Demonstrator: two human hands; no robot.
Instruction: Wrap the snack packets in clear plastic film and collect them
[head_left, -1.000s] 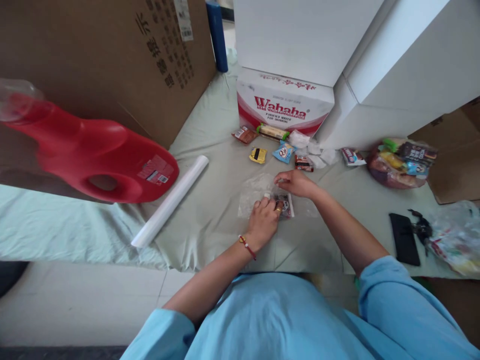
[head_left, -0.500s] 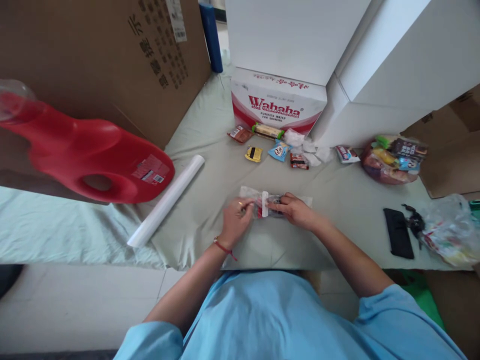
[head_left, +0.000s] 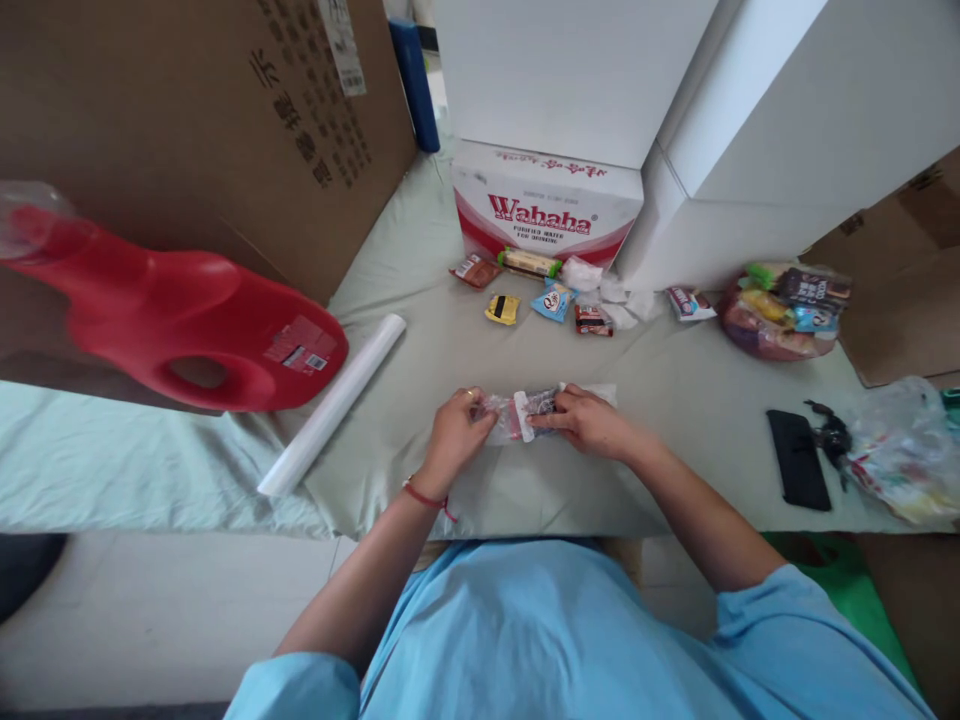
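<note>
A clear plastic packet (head_left: 504, 418) lies on the green cloth in front of me, with something dark and a bit of red showing inside. Across its middle sits a white strip (head_left: 523, 416). My left hand (head_left: 459, 432) is closed, pinching the packet's left end between thumb and fingers. On the right part, my right hand (head_left: 589, 422) grips and presses the packet down, its index finger stretched towards the white strip. What lies under the right fingers is partly hidden. Beyond the hands are a yellow snack packet (head_left: 502, 309), a blue snack packet (head_left: 553, 300) and a dark red one (head_left: 594, 320).
A red jug (head_left: 195, 320) and a white roll (head_left: 334, 405) lie at left before a large cardboard box (head_left: 187, 130). A Wahaha carton (head_left: 547, 205) stands at the back. At right are a bowl of snacks (head_left: 780, 335), a black phone (head_left: 798, 460) and a plastic bag (head_left: 904, 455).
My left hand has moved a little to the left with the packet's end, and more of the clear plastic shows between the hands. My right hand stays nearly in place.
</note>
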